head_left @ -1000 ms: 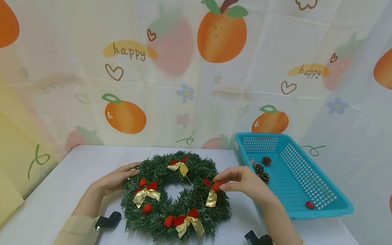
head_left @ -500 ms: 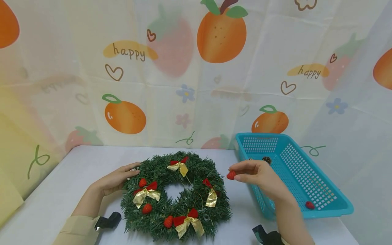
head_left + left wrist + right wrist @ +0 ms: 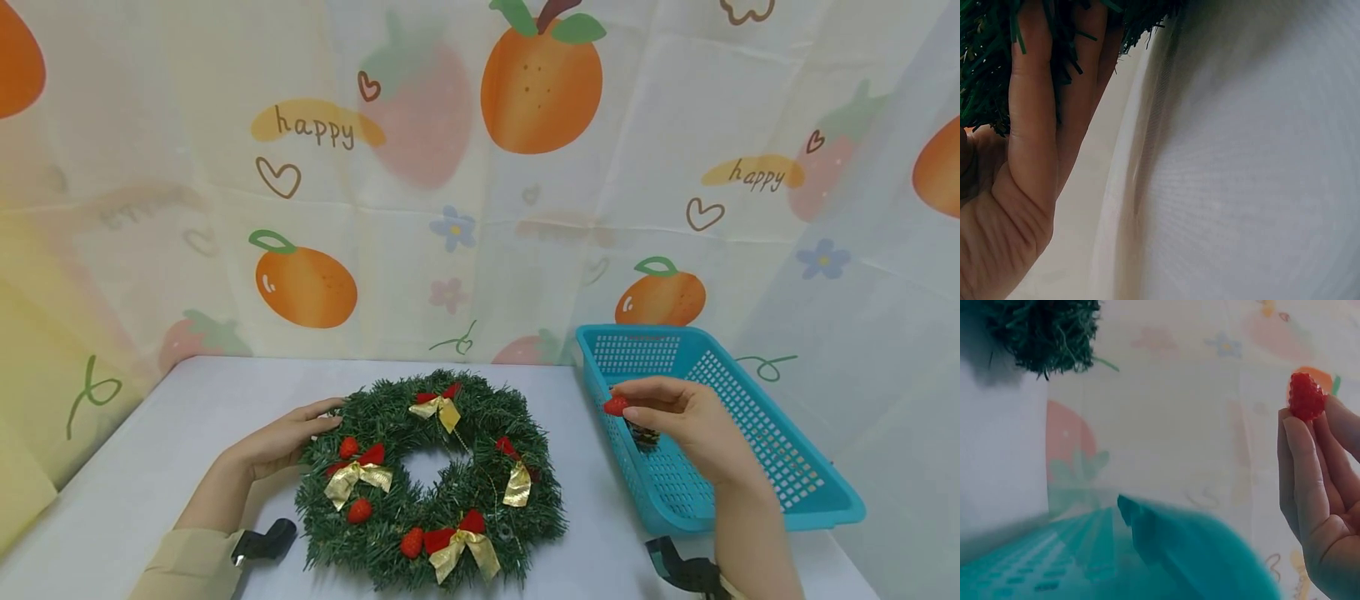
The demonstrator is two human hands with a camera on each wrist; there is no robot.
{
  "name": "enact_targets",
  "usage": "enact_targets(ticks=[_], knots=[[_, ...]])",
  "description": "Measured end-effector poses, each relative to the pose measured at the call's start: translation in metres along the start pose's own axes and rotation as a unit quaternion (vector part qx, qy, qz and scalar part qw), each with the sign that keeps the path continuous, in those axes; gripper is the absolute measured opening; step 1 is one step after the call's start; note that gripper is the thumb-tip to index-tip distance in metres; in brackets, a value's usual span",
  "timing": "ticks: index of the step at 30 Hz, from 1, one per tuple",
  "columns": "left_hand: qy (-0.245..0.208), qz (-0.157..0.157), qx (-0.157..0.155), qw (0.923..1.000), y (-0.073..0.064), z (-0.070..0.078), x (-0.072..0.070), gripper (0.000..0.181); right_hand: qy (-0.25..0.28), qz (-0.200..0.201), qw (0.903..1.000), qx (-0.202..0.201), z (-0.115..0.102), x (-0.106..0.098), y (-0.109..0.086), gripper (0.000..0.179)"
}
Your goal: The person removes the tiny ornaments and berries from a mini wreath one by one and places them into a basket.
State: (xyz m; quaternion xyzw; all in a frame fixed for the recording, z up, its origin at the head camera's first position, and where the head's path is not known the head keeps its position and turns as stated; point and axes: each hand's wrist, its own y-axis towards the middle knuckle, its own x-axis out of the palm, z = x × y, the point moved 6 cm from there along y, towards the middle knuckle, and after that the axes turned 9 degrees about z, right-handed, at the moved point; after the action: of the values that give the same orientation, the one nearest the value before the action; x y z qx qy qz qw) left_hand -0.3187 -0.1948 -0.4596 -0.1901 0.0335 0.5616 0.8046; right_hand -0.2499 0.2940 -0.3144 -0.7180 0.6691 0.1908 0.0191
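Note:
A green tinsel wreath (image 3: 525,417) lies on the white table, with red-and-gold bows (image 3: 441,408) and several red berries (image 3: 360,511) on it. My left hand (image 3: 292,433) rests on its left edge; in the left wrist view the fingers (image 3: 1032,119) look fairly straight, their tips hidden in the greenery. My right hand (image 3: 686,421) pinches a bumpy red artificial berry (image 3: 1305,397) between thumb and fingertips. In the head view this hand is over the left side of the blue basket (image 3: 813,518), away from the wreath.
A dark pinecone (image 3: 643,437) shows in the basket below my right hand, which covers part of the inside. The basket stands on the right of the table (image 3: 247,383). A fruit-printed curtain (image 3: 420,275) hangs behind the table.
My right hand has taken the red berry off the wreath's right side and carried it right and away, over the basket. My left hand and the wreath have stayed put.

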Motion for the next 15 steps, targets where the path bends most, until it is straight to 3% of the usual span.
enact_targets(ticks=[8,15], knots=[[0.000,-0.003,-0.001,1.0000,0.000,0.001,0.001,0.071,-0.012,0.019,0.9997,0.001,0.008,-0.019,0.000,0.030],[-0.002,-0.006,0.003,1.0000,0.000,0.002,0.001,0.069,-0.048,0.038,0.9976,0.032,0.015,-0.032,-0.002,0.032]])
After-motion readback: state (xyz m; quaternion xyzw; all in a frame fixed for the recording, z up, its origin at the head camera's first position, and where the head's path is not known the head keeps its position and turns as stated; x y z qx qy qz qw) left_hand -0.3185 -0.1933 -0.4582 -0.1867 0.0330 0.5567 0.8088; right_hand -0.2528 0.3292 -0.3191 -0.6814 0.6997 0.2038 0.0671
